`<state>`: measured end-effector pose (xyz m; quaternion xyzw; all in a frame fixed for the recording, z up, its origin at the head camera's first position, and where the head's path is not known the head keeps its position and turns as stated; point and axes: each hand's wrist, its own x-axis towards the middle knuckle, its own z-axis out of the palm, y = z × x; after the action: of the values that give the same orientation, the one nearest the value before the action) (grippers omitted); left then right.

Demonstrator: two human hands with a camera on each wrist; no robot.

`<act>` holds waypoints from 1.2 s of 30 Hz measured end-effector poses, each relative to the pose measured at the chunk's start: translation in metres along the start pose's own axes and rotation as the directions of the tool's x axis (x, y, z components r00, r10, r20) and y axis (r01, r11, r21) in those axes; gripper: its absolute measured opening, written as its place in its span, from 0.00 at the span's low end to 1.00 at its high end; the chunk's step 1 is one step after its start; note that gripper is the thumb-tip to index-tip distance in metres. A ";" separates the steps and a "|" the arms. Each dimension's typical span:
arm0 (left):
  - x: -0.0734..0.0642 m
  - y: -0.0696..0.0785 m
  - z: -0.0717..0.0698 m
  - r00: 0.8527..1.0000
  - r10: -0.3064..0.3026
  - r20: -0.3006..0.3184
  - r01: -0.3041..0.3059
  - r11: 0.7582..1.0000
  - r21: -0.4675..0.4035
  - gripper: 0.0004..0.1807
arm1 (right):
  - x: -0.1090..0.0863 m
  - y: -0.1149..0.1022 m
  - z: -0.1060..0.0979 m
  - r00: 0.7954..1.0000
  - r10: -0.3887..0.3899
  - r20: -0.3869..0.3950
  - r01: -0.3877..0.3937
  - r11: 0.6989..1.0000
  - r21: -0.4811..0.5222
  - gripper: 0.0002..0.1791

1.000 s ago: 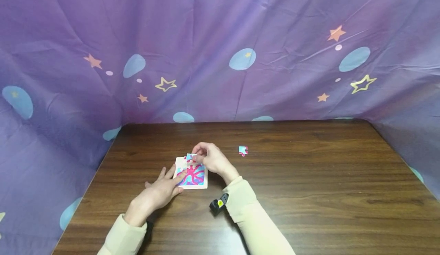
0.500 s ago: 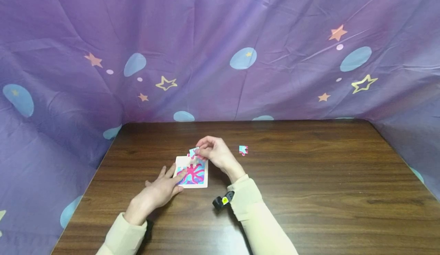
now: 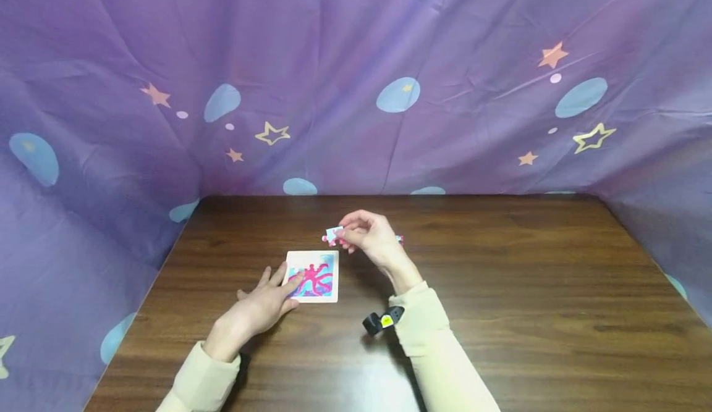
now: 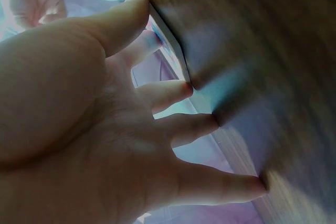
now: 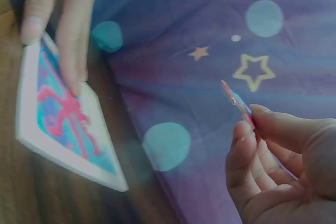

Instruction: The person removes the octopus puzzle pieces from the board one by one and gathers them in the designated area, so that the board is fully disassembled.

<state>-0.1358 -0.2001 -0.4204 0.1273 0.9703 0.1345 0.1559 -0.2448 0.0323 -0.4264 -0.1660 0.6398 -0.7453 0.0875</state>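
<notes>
In the head view, my right hand (image 3: 374,242) pinches a blue and pink jigsaw piece (image 3: 334,234) between thumb and fingers, raised past the far right corner of a white-framed puzzle board (image 3: 319,300). The right wrist view shows that piece (image 5: 237,103) nearly edge-on at the fingertips. My left hand (image 3: 260,306) rests on the board's left side with straight, spread fingers. Its thumb touches the board's edge (image 4: 170,51) in the left wrist view, and the outer fingertips reach the table. A pink octopus picture fills the board's lower part; its upper strip is mostly white.
Behind my right hand a second jigsaw piece (image 3: 400,239) lies on the wooden table (image 3: 528,288), mostly hidden. A purple curtain (image 3: 345,91) with stars and blue ovals hangs along the table's back and sides. A black strap device (image 3: 384,321) sits at my right wrist.
My right hand has lifted the jigsaw piece off the board's top and carried it up and to the right, now partly covering the second piece. The left hand has stayed on the board.
</notes>
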 end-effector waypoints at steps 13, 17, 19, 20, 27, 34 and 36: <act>0.003 0.002 0.001 1.000 -0.008 0.002 0.008 1.000 0.012 0.30 | -0.022 -0.032 -0.058 0.996 -0.037 -0.084 0.036 0.999 -0.023 0.10; 0.001 0.000 0.002 1.000 -0.009 -0.001 0.009 1.000 0.017 0.30 | -0.030 -0.032 -0.082 0.994 -0.038 -0.106 0.035 0.999 -0.033 0.09; 0.000 -0.002 0.002 1.000 -0.014 0.002 0.014 1.000 0.020 0.30 | -0.034 -0.030 -0.093 0.992 -0.045 -0.116 0.039 0.998 -0.055 0.09; -0.001 -0.002 0.002 1.000 -0.016 0.003 0.016 1.000 0.019 0.30 | -0.036 -0.029 -0.098 0.991 -0.049 -0.121 0.041 0.997 -0.067 0.10; -0.001 -0.002 0.002 1.000 -0.021 0.008 0.021 0.999 0.026 0.30 | -0.047 -0.021 -0.130 0.986 -0.058 -0.155 0.039 0.992 -0.122 0.11; 0.001 0.001 0.003 1.000 -0.015 -0.003 0.015 1.000 0.026 0.29 | -0.051 -0.004 -0.155 0.980 0.004 -0.200 -0.024 0.995 -0.101 0.12; 0.000 0.001 0.003 1.000 -0.014 -0.004 0.014 0.999 0.030 0.30 | -0.051 0.001 -0.159 0.978 0.029 -0.207 -0.053 0.992 -0.112 0.12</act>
<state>-0.1350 -0.1985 -0.4226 0.1226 0.9733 0.1192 0.1531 -0.2544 0.1970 -0.4545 -0.0800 0.6913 -0.7176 0.0268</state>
